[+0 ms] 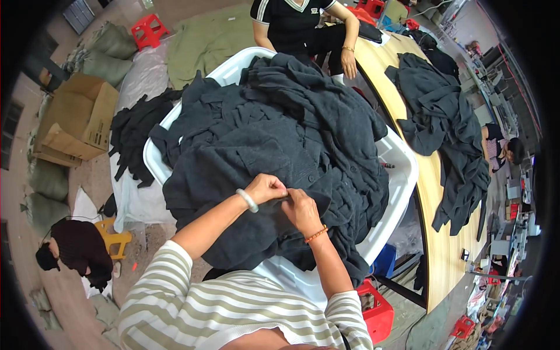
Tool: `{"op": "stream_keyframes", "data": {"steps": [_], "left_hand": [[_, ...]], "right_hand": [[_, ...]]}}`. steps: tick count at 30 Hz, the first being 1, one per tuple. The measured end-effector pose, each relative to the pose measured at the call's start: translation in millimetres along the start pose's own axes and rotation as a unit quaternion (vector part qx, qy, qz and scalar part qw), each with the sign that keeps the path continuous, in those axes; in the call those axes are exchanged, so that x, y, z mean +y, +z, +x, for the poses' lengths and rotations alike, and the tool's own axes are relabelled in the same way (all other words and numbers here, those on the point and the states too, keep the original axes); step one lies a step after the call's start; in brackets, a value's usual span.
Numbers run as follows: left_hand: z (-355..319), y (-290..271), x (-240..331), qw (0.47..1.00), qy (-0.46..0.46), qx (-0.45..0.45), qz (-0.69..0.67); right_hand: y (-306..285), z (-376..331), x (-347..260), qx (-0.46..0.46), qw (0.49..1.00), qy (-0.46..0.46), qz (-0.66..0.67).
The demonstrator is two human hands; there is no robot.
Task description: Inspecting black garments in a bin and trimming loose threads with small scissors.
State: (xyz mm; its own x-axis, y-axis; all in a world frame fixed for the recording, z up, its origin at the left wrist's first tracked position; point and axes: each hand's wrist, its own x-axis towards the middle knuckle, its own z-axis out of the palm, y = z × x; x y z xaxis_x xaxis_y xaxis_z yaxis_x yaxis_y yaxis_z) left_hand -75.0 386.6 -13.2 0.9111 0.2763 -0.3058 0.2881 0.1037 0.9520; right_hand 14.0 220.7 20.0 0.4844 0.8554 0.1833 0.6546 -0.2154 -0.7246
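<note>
A large heap of charcoal-grey garments fills a white plastic tub [409, 170] in front of me. On its near side lies a dark buttoned garment [233, 166], spread over the others, with a few round buttons showing. My left hand [266, 188], a pale bangle on its wrist, is closed in a pinch on this garment's edge. Close beside it, my right hand [301, 211], with an orange bead bracelet, has its fingers bent and closed on the same edge. The fingertips of both hands nearly meet, and the small spot between them is too fine to make out.
Another person [300, 29] sits beyond the tub, and one [79, 251] bends at the left. A wooden table [434, 245] at the right bears more dark garments [443, 134]. A cardboard box [76, 116] stands left; a red stool [378, 312] is near my right side.
</note>
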Motion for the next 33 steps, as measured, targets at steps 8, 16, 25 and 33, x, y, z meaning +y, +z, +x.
{"op": "stream_keyframes", "data": {"steps": [8, 16, 25, 33], "left_hand": [[-27, 14, 5, 0.915, 0.236, 0.047, 0.324], [-26, 16, 10, 0.891, 0.276, 0.059, 0.355], [-19, 9, 5, 0.923, 0.185, 0.027, 0.335], [-19, 11, 6, 0.952, 0.099, 0.032, 0.286]], "right_hand": [[-8, -7, 1, -0.042, 0.999, 0.01, 0.032], [2, -10, 18, -0.002, 0.996, -0.046, 0.08], [18, -11, 41, -0.095, 0.865, 0.281, 0.404], [16, -13, 43, -0.121, 0.886, 0.251, 0.371]]}}
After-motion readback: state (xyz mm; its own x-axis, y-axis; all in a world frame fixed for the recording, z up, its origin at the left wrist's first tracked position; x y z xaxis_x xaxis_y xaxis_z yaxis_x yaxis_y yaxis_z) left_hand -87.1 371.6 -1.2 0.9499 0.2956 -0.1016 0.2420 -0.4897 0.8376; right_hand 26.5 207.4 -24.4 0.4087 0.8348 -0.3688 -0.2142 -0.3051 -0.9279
